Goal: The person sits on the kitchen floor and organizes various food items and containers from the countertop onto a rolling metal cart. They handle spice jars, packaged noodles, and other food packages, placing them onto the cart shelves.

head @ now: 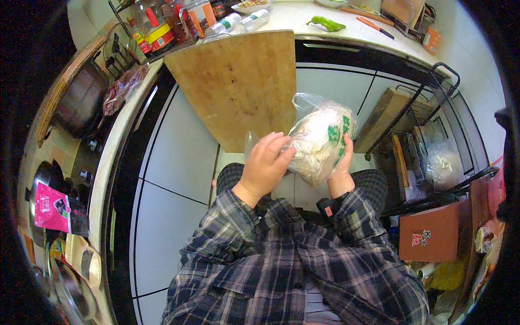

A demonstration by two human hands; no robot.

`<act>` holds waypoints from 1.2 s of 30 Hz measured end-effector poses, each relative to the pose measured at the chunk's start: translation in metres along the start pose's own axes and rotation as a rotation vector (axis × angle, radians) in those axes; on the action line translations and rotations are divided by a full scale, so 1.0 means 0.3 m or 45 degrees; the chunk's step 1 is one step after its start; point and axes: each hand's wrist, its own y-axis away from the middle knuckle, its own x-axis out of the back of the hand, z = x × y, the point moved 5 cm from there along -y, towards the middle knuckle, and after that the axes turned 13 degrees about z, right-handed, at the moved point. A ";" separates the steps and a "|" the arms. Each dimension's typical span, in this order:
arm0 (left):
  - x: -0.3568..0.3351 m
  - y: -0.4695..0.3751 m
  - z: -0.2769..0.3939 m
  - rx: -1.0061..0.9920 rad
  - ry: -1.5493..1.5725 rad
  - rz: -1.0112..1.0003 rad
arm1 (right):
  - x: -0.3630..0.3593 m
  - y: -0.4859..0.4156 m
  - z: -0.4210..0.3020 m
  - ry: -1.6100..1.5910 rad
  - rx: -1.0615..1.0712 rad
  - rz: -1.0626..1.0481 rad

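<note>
A clear plastic bag with green print holds a pale, bunched food that I cannot name exactly. It is raised in front of my body, above the floor. My right hand grips its right side from below, with the fingers along the film. At the left side, my left hand holds the film, its fingertips resting against the bag. A loose handle of the bag sticks out behind my left hand, and part of the left palm is hidden.
A large wooden board leans against the counter ahead. On the countertop lie a green pepper and an orange-handled knife; bottles stand at left. A wire rack and a brown box flank my right.
</note>
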 end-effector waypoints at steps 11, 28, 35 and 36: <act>-0.136 0.134 -0.092 1.592 1.019 -0.230 | 0.037 0.043 -0.017 0.005 0.038 0.027; -0.253 0.305 -0.048 2.301 1.542 0.005 | 0.081 0.057 -0.109 -0.023 0.202 0.026; -0.247 0.260 -0.018 1.523 0.643 -0.372 | 0.085 0.051 -0.135 -0.058 0.295 0.012; -0.242 0.252 -0.013 1.475 0.612 -0.350 | 0.084 0.052 -0.135 -0.070 0.282 0.008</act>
